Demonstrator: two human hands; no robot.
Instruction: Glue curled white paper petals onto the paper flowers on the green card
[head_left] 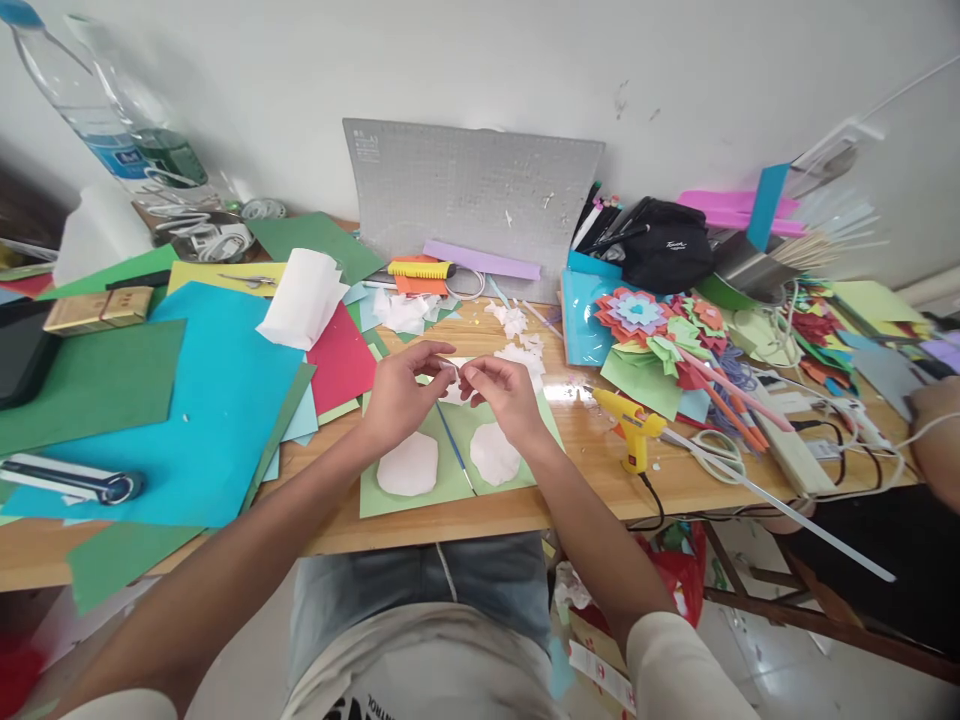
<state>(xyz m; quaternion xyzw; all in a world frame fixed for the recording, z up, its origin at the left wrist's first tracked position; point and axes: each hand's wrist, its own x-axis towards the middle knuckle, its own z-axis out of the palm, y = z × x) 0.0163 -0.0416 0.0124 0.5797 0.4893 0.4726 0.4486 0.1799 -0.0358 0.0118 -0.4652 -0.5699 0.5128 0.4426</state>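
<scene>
The left hand [401,395] and right hand [506,395] pinched a small white paper piece [454,387] between them, above a light green sheet [448,496]. Nearer the person's body I saw two white paper cutouts [407,466] flanking a blue paintbrush [455,448]; right of the hands lay a yellow glue gun [634,424].

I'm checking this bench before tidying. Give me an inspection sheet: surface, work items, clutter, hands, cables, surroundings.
Surface: wooden table, partly covered by paper.
Work items: two white pieces and a brush on a green sheet.
Clutter: blue sheet, white scraps, paper flowers, glue gun.
Hands: left hand and right hand hold a small white piece in their fingers.
Cables: black cord runs from the glue gun to the front edge; white cables lie near the power strip.
Surroundings: cutting mat leans on wall; bottles at back left; another person's arm at far right.
</scene>
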